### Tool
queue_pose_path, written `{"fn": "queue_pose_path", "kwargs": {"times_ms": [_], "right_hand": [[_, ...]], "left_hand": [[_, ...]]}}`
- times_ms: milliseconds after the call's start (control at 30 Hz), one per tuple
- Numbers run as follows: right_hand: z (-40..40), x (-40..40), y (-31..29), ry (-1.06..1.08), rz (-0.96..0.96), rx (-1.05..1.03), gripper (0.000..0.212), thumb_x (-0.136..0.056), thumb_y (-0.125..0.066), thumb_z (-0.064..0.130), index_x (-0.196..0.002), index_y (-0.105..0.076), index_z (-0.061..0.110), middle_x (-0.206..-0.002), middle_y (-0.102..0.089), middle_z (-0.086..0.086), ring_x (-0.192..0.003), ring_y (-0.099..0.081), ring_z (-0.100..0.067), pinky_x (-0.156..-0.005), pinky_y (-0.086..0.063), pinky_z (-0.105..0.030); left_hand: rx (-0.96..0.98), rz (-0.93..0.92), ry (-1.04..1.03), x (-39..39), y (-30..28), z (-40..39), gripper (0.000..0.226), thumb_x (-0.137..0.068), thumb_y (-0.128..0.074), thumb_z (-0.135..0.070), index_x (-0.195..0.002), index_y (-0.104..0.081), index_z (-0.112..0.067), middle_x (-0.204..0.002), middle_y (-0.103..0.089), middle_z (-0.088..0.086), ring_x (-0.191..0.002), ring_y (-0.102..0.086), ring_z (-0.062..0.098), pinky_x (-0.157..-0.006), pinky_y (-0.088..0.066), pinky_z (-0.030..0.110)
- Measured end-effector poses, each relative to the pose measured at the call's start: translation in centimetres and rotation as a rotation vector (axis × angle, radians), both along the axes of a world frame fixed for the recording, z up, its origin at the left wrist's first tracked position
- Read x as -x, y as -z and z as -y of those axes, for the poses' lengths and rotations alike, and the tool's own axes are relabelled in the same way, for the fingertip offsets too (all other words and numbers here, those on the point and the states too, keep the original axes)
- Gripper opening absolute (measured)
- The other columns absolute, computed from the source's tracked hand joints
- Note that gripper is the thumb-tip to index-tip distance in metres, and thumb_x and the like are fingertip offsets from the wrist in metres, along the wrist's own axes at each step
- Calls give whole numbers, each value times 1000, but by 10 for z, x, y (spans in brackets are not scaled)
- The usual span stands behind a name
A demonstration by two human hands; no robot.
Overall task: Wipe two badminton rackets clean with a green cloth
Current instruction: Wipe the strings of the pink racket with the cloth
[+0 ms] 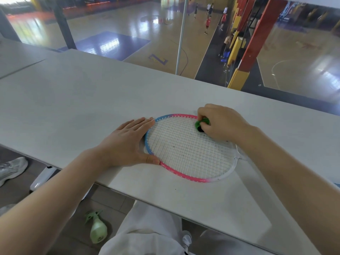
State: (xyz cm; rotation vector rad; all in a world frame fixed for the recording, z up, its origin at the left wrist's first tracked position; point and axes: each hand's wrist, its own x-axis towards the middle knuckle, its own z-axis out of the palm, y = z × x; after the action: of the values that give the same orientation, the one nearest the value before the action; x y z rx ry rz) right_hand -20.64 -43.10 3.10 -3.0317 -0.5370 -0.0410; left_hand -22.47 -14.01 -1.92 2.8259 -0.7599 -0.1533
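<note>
A badminton racket point(185, 150) with a pink, blue and white frame lies flat on the grey table point(92, 100), its head toward the left. My left hand point(127, 144) rests flat against the head's left rim, thumb on the pink edge. My right hand point(220, 122) presses a bunched green cloth point(201, 123) onto the strings near the far rim. The racket's shaft and handle run off to the right under my right forearm and are hidden. Only one racket is in view.
A pale green spray bottle point(97, 230) stands on the floor below the table's near edge. A grey sneaker point(11, 168) is at the left. Beyond the table's far edge is a glass barrier over a sports court.
</note>
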Motion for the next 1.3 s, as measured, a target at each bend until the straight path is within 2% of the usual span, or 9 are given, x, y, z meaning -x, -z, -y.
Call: {"fn": "queue_pose_path", "kwargs": {"times_ms": [167,300,433,600,733,900,1167,1300], "right_hand": [[-58,-21,3,-147,71,-29,6,-91,-49,24,-90,-54,21,-93,-55,2,-81,-54,-19,-69,-49,-36],[-81,-27,8,-196,98,-41,3,-90,-50,20,-87,-51,21,-91,-54,1,-77,-52,-19,-64,-46,-34],[-67,-28,9,-106,36,-114,5,-90,-53,23,-90,-56,20,-91,-56,2,-79,-54,-18,-64,-45,-32],[-43,-22,5,57,-14,-94,4,-90,-55,23,-89,-57,21,-89,-57,3,-80,-53,-16,-63,-42,-30],[-19,-10,0,192,-67,-113,5,-90,-57,25,-87,-58,21,-88,-59,3,-76,-53,-14,-63,-46,-30],[2,9,-7,308,-113,-102,8,-92,-58,27,-88,-58,20,-86,-59,1,-68,-55,-15,-52,-43,-27],[20,26,-11,412,-162,-58,5,-86,-59,19,-82,-58,21,-88,-63,1,-76,-59,-17,-59,-47,-29],[33,32,-20,440,-271,-78,7,-85,-58,18,-82,-61,23,-90,-63,2,-80,-60,-18,-67,-52,-32]], "left_hand": [[28,13,0,1,0,0,134,-50,-30,-104,-157,0,-29,-163,-1,-16,-140,9,-8,-119,5,23],[26,16,-1,1,2,0,133,-52,-32,-103,-157,1,-29,-164,-2,-13,-148,3,3,-120,3,26],[20,21,6,2,1,0,132,-52,-30,-103,-157,1,-29,-163,0,-15,-147,5,-1,-119,4,24],[16,18,9,2,0,0,129,-54,-34,-101,-156,2,-30,-163,0,-17,-138,10,-9,-117,6,22],[-9,6,6,3,-1,1,127,-58,-40,-96,-156,4,-30,-163,2,-16,-143,10,-5,-116,7,21],[-16,2,-3,4,-3,4,126,-60,-43,-94,-157,4,-29,-163,3,-16,-146,8,-1,-114,8,20],[-6,11,1,3,2,3,130,-56,-40,-99,-157,2,-29,-164,-2,-14,-149,3,5,-119,1,26],[-26,12,1,4,2,3,129,-58,-41,-97,-157,3,-28,-164,-1,-14,-149,4,4,-118,2,25]]}}
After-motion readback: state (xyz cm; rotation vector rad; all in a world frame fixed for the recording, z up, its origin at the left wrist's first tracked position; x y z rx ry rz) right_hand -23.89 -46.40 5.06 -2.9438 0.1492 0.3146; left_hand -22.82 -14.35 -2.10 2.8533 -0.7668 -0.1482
